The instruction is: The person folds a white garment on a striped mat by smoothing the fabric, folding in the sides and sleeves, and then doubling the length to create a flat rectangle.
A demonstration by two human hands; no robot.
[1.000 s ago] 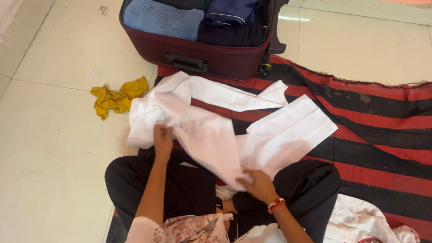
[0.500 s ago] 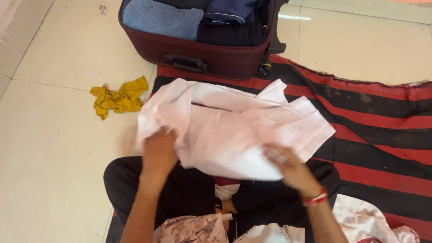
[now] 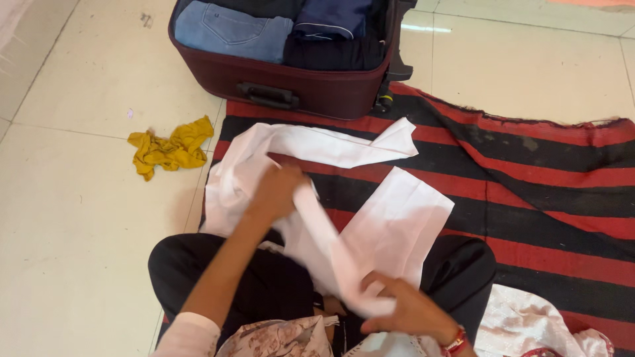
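Floor [image 3: 79, 218]: pale tiles, left of and beyond the rug.
Rug [image 3: 542, 192]: red and black stripes, spread on the floor; the landmark for what follows.
Suitcase [image 3: 291, 86]: maroon, open, touching the rug's far edge; folded jeans and dark clothes lie packed inside.
White garment [image 3: 390, 228]: lies across the rug's near left part, one long strip running along the far side, a flat panel toward the middle, a twisted part leading down to the person's lap.
Legs: in black trousers, crossed at the rug's near edge.
Pale cloth [image 3: 529, 324]: crumpled at the rug's near right corner.
Yellow cloth [image 3: 169, 149]: bunched on the tiles just left of the rug.
Left hand [image 3: 278, 192]: closed on a bunched fold of the white garment, over the rug's left part.
Right hand [image 3: 407, 307]: fingers curled, gripping the garment's lower end at the lap; a red bangle at the wrist.
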